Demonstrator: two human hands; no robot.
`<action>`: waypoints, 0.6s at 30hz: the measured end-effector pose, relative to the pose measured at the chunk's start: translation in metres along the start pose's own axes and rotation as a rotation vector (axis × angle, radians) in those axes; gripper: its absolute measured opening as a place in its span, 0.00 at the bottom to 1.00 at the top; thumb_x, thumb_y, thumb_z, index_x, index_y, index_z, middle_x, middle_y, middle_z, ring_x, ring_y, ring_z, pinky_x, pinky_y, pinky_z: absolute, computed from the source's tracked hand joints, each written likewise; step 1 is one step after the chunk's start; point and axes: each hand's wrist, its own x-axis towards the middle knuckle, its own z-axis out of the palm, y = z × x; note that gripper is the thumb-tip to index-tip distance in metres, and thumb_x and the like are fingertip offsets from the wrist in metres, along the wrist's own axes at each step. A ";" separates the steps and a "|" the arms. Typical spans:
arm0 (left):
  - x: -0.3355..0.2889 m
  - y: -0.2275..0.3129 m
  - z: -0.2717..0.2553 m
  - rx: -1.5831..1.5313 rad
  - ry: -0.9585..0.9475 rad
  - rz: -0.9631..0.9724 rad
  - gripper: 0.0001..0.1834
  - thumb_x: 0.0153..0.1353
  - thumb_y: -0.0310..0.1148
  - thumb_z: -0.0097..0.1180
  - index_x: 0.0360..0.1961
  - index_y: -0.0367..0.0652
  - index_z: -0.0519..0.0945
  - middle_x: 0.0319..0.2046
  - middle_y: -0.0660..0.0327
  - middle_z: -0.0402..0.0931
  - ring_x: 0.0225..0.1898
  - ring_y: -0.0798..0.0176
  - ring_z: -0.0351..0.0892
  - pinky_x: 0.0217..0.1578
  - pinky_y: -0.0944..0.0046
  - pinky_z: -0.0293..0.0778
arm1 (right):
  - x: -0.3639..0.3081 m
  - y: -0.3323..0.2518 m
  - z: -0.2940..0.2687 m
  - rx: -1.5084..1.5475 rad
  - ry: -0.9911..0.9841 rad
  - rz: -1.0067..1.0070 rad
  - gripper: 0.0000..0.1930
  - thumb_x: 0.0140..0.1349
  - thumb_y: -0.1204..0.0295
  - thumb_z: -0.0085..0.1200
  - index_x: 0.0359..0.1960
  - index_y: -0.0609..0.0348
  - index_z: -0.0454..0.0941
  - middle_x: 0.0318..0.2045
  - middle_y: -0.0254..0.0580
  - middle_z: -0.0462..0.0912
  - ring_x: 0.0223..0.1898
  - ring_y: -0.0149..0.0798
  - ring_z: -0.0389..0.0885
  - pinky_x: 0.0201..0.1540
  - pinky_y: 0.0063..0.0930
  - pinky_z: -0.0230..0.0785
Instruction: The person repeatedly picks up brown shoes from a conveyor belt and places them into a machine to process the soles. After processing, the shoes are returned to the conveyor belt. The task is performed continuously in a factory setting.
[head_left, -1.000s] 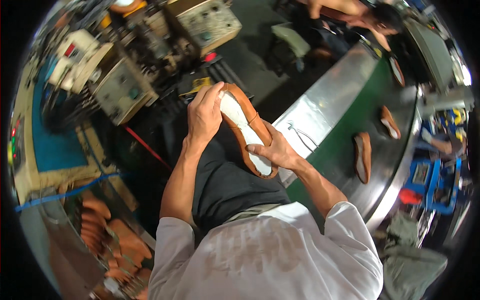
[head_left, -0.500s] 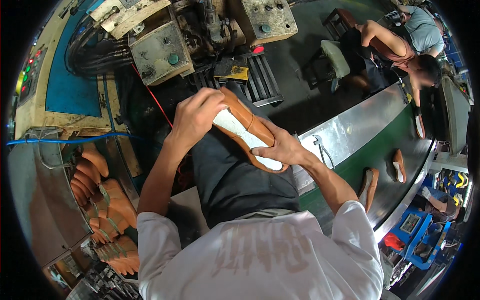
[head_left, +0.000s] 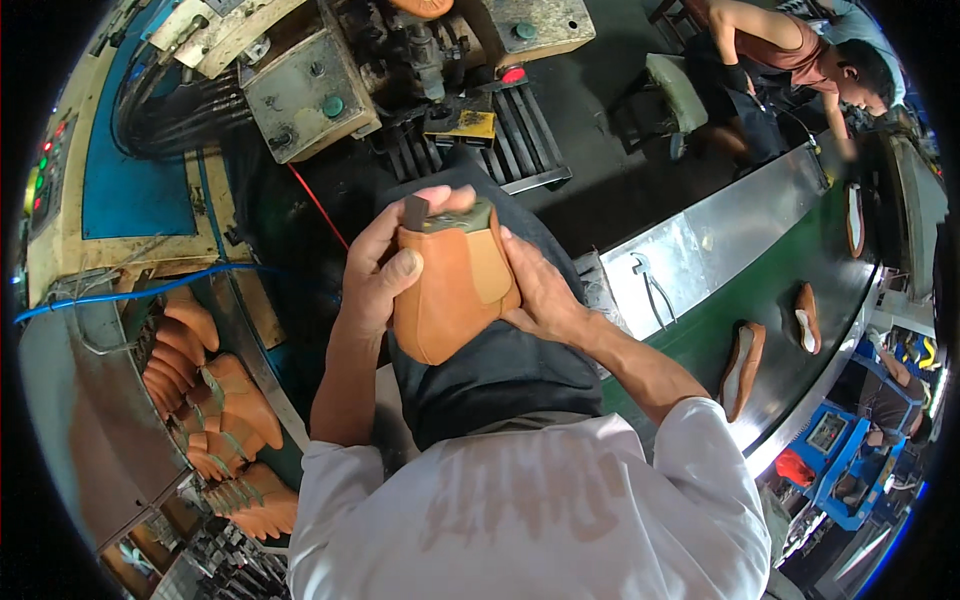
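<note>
Head view: left hand and right hand clasp the tan shoe upper over the lap, fingers curled closed around its sides. Risk: the smooth leather may slip if either grip loosens.

Head-worn fisheye, steeply downward, close

I am working in a shoe factory: a heavy machine is standing far ahead, a green conveyor belt is carrying shoes on my right, tan shoes are piling up on my left.
</note>
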 end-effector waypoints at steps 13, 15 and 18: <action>0.042 -0.027 -0.021 -0.197 0.339 -0.098 0.14 0.76 0.37 0.55 0.43 0.37 0.84 0.44 0.50 0.88 0.52 0.52 0.87 0.64 0.48 0.77 | 0.046 0.000 -0.030 0.102 -0.169 0.133 0.57 0.57 0.65 0.74 0.82 0.70 0.48 0.72 0.72 0.69 0.71 0.68 0.72 0.71 0.51 0.68; 0.075 -0.060 -0.054 -0.674 0.531 -0.378 0.15 0.78 0.39 0.49 0.39 0.42 0.83 0.42 0.52 0.87 0.51 0.51 0.86 0.63 0.48 0.77 | 0.081 -0.008 -0.063 0.248 -0.305 0.290 0.56 0.59 0.60 0.74 0.82 0.70 0.51 0.68 0.72 0.74 0.67 0.67 0.77 0.69 0.50 0.71; 0.086 -0.201 -0.134 -1.145 -0.265 -0.102 0.15 0.77 0.43 0.51 0.44 0.46 0.84 0.44 0.56 0.87 0.53 0.50 0.85 0.60 0.46 0.79 | 0.097 -0.013 -0.070 0.249 -0.145 0.357 0.55 0.57 0.53 0.76 0.81 0.62 0.58 0.65 0.70 0.78 0.66 0.64 0.79 0.67 0.48 0.74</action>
